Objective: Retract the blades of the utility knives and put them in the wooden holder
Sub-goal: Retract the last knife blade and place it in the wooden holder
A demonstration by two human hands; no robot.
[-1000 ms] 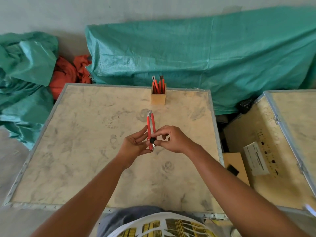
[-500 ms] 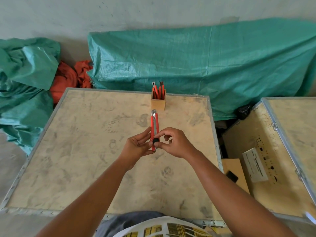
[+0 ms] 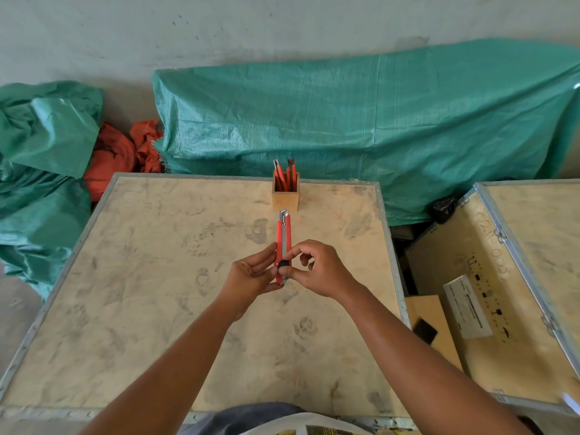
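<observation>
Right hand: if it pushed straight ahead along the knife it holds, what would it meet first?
Likely the wooden holder: the utility knife in the right hand points at it, nothing between, though height above the table is unclear.

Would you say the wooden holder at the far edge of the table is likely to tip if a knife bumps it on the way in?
Probably not easily: the holder looks like a squat, square block sitting flat on the table. The knives already inside lean and poke above its rim, which may raise its balance slightly. It looks light, so a bump would more likely slide it.

Both forearms are bare, above a white shirt with yellow-and-black print and grey trousers.
</observation>
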